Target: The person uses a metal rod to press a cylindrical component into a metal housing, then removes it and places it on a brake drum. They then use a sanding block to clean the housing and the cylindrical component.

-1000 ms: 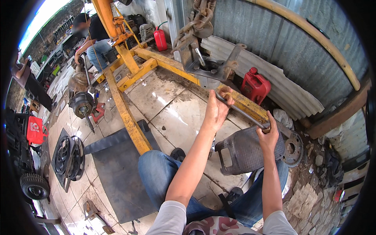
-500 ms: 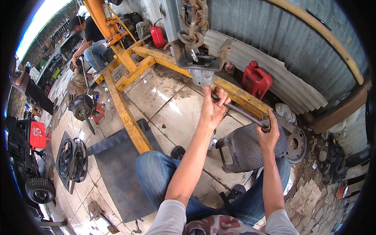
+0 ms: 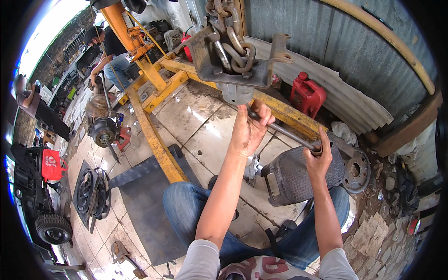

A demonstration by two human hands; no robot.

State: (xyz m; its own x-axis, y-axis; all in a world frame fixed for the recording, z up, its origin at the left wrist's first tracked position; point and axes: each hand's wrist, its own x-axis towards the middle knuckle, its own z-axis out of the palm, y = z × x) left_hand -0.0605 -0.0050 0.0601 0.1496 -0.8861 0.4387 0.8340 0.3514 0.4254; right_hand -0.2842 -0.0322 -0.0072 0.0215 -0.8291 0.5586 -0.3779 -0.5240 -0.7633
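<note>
A steel bracket [image 3: 259, 80] with upturned sides is in front of me, a heavy chain [image 3: 239, 49] sagging into it. Bolt heads show on the plate, and a short grey metal cylinder [image 3: 235, 93] sticks out below. My left hand [image 3: 251, 127] is closed around the near-bracket end of a long dark metal bar [image 3: 287, 132], just under the cylinder; whether the bar touches the cylinder is hidden by the fingers. At the bar's other end, my right hand [image 3: 319, 156] grips it with thumb and fingers. The bar slants down to the right.
A yellow steel frame [image 3: 161, 149] runs across the tiled floor. Below my hands lies a dark gas cylinder [image 3: 303, 175], beside a round metal disc [image 3: 357, 171]. A red jerrycan [image 3: 305, 95] stands by the corrugated wall. At left, a person [image 3: 114, 56] bends over an axle part [image 3: 102, 130].
The bracket has tilted and looks larger, its inside now facing me, and the chain has sagged into it. Both hands keep their hold on the bar. The whole view has shifted slightly.
</note>
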